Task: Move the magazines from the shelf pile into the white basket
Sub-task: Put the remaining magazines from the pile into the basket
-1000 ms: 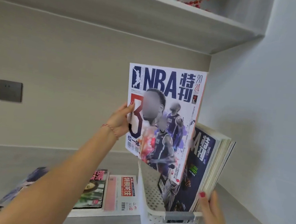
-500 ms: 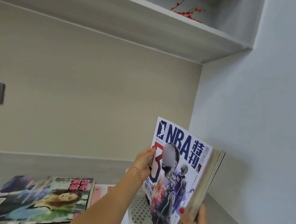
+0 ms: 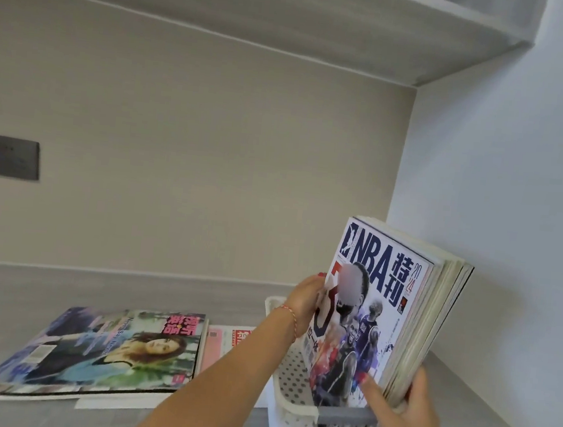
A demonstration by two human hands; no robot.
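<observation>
As both grip, magazines (image 3: 380, 312) between left hand (image 3: 302, 301), right hand (image 3: 409, 408)

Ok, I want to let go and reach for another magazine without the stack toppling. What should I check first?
1. NBA magazine down in the white basket: ok.
2. It sits against the upright stack: ok.
3. Stack stands unaided: cannot tell; it tilts and the right hand props it.
4. Left hand free to go: not ok, it grips the cover's edge.
5. Room left in the basket: ok, empty beside the stack.
6. More to fetch: ok, pile on the shelf.
</observation>
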